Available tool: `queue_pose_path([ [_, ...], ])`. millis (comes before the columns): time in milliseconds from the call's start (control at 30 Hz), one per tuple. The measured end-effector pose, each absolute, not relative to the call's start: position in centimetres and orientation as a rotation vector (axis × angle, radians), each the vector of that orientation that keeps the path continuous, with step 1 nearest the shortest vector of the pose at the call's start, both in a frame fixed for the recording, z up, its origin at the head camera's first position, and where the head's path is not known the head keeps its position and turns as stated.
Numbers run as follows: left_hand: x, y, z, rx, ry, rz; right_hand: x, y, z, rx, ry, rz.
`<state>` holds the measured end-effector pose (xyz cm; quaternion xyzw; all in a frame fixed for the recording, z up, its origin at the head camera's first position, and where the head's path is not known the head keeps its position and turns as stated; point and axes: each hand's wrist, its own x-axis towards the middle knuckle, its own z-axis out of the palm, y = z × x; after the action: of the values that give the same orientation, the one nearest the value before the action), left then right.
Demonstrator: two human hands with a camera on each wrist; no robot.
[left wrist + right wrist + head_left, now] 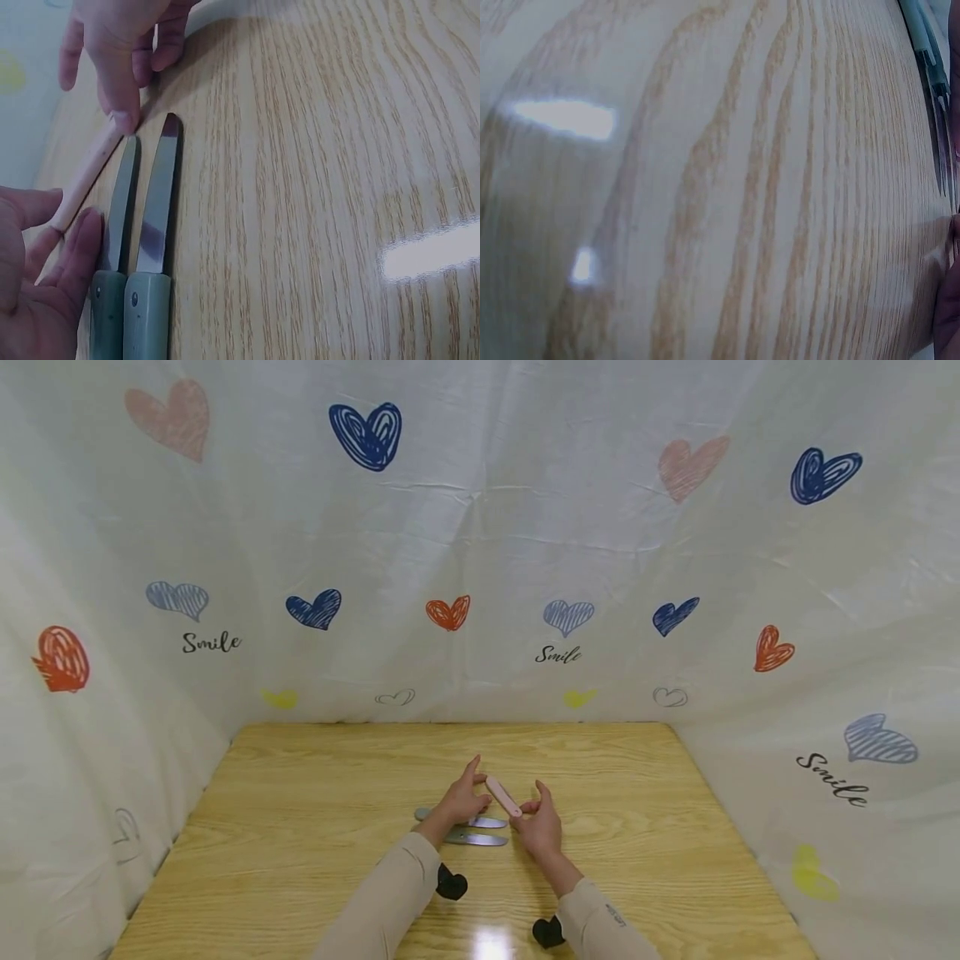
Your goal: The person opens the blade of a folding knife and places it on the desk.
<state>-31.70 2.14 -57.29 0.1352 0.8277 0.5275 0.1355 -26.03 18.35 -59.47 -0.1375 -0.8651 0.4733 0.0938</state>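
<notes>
A slim pink folding knife (pixel 501 795), apparently folded, is held at its two ends between both hands. My left hand (pixel 462 800) pinches its far left end between thumb and fingers. At the other end, my right hand (pixel 542 828) grips it with thumb and fingertips. Beneath and beside the left hand lie two green-handled knives side by side, blades out to the right: a nearer knife (pixel 148 315) and a farther knife (pixel 107 307). Only a sliver of the right hand (pixel 946 300) shows in the right wrist view.
The wooden table (pixel 637 860) meets a white curtain (pixel 480 543) printed with hearts at its back and sides. Black heart-shaped pieces (pixel 452 883) show beside both sleeves. Light glares off the tabletop near its front.
</notes>
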Motion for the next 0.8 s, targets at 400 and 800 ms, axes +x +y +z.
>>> queue_pose_path([
  [400,-31.4,1.4,-57.1,0.248,2.245,1.7,-25.2,18.7,-58.9,-0.235,-2.541,1.478],
  [800,-31.1,0.5,-55.6,0.266,2.359,1.869,-25.2,19.2,-57.5,-0.025,-2.394,1.799],
])
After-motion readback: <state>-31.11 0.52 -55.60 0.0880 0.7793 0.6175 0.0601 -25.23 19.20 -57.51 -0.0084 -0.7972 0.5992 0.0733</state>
